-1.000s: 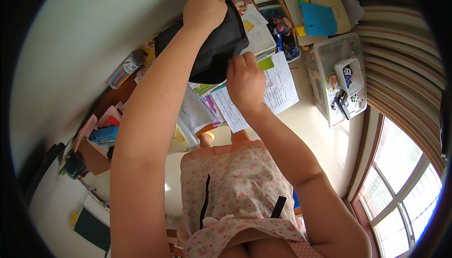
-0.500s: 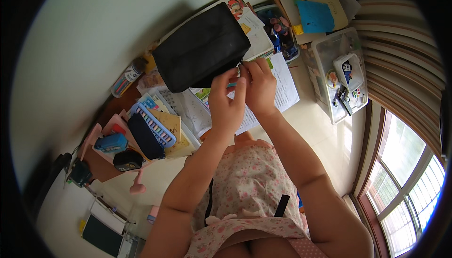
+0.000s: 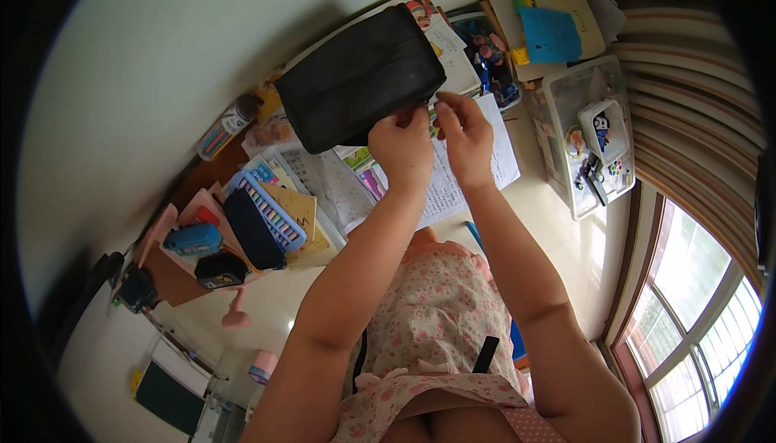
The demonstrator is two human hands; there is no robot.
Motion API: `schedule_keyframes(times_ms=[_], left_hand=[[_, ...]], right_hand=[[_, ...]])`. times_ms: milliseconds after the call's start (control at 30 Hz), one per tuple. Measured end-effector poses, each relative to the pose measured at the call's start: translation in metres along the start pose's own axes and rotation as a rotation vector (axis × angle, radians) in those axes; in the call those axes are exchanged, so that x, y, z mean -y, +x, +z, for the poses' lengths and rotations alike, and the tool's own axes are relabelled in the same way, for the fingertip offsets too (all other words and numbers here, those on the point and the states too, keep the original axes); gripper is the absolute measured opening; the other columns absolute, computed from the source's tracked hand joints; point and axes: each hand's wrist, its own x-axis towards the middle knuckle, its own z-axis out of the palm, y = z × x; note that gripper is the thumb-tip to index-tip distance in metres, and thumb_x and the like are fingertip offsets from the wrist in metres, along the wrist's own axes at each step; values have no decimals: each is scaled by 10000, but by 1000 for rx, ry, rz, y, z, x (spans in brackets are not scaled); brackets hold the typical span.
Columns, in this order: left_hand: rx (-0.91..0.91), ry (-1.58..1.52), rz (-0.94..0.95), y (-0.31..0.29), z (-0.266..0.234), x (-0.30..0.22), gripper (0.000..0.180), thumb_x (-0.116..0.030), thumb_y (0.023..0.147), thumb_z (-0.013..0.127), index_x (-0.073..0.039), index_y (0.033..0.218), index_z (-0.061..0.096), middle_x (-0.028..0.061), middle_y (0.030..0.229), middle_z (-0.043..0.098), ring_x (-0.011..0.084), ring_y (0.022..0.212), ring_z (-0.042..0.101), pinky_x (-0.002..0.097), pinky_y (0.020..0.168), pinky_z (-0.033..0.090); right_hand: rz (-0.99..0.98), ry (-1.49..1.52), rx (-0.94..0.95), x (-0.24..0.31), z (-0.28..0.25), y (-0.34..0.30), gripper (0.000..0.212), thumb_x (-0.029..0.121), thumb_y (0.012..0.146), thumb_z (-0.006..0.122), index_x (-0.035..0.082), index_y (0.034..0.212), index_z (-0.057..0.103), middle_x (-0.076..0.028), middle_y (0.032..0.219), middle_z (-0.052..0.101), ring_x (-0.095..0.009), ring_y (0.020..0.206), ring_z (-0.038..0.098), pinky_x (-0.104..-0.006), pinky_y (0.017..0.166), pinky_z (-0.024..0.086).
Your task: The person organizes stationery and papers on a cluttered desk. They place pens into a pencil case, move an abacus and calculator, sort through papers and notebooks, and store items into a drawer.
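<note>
Left hand (image 3: 402, 142) clenched on the lower right edge of a black pouch (image 3: 360, 79), fingers curled around the edge, thumb side toward the body. Right hand (image 3: 462, 132) just beside it, to the right of that grip, fingertips pinched together at the pouch corner (on something very small, maybe a zipper pull, too small to tell). Both hands nearly touching each other at this corner.

Black pouch held up in the air, stretching up and to the left from the grip, flat and tilted, long side running diagonally. Surface dark, matte, slightly wrinkled.

Directly under the grip, and a little right of it, a printed white paper sheet (image 3: 485, 152) lying on the desk. Below-left of the grip, open booklets with colourful pages (image 3: 356, 180), then further left a blue abacus with coloured beads (image 3: 267, 204) and a dark navy case (image 3: 250, 229) lying across it. Still further left, well apart from the hands, a blue pencil case (image 3: 192, 239) and a small black case (image 3: 220, 269) on a pink board.

Right of the grip, a clear plastic box (image 3: 586, 132) with small toys inside. Above-right, a blue notebook (image 3: 550, 32) on a beige tray. Beyond that, window frames (image 3: 695, 314) at the far right (bright daylight outside).

Floral dress (image 3: 440, 322) below the forearms.
</note>
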Motion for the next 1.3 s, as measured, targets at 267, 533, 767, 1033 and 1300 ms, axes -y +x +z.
schedule_keyframes(times_ms=[267,533,767,1033,1300], left_hand=[[-146,350,604,-10,8,13,154,-63,822,640,0,958,678,108,805,628,198,660,627,293,620,505],[-183,628,810,-1,-9,19,95,-37,787,643,-24,878,670,108,777,614,280,672,605,356,599,495],[-285,637,902,0,-79,32,117,-12,744,652,-50,853,635,98,752,591,276,683,582,362,607,474],[-174,782,950,33,-159,24,137,31,785,626,-37,902,602,106,875,557,285,817,551,342,697,460],[-43,641,842,40,-159,21,137,41,782,628,-40,889,603,110,903,553,300,849,550,358,720,454]], right_hand=[[-10,-47,72,7,7,33,192,143,842,648,-30,923,627,-80,723,642,-121,643,565,-266,613,469],[-131,-176,-47,9,11,35,158,116,824,659,-33,868,631,-85,707,636,-127,632,560,-271,606,458],[-221,-298,-148,13,10,38,159,126,809,678,-22,848,635,-75,695,628,-133,617,551,-265,605,452],[-320,-435,-102,24,13,30,131,81,829,636,1,931,616,-88,849,620,-186,769,573,-317,677,468],[-188,-578,380,13,81,-49,338,327,775,709,5,790,608,-154,836,627,-335,711,626,-387,609,498]])
